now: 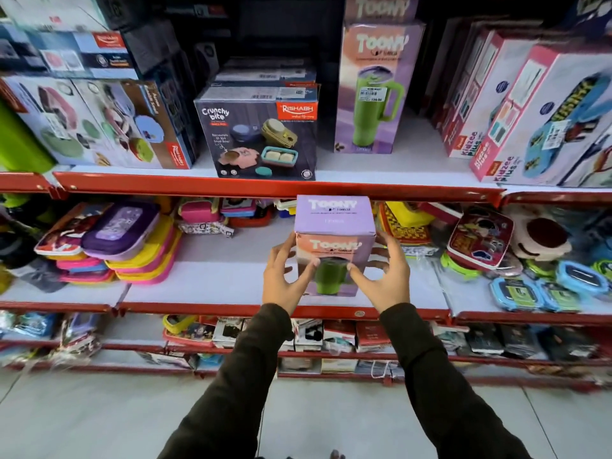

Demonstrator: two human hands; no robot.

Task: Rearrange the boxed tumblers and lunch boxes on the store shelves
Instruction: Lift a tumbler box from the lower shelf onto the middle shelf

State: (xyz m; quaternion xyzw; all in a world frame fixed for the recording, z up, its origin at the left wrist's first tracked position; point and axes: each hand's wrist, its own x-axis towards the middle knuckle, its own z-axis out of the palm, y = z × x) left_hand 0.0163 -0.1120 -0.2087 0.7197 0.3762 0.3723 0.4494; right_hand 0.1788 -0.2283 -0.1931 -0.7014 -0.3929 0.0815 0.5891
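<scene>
My left hand (285,279) and right hand (384,276) clasp the Toony tumbler box (334,240) at centre frame. I should keep it upright and square it to the middle shelf (212,279).

Your left hand (287,276) and right hand (384,276) cover the lower sides of the Toony tumbler box (334,240); whether you grip it or only touch it can't be told. Small print under its logo is unreadable. Kidzee Plus box (543,120) runs off the right edge. Boxes on the bottom shelf (331,337) are blurred, their labels illegible.
</scene>
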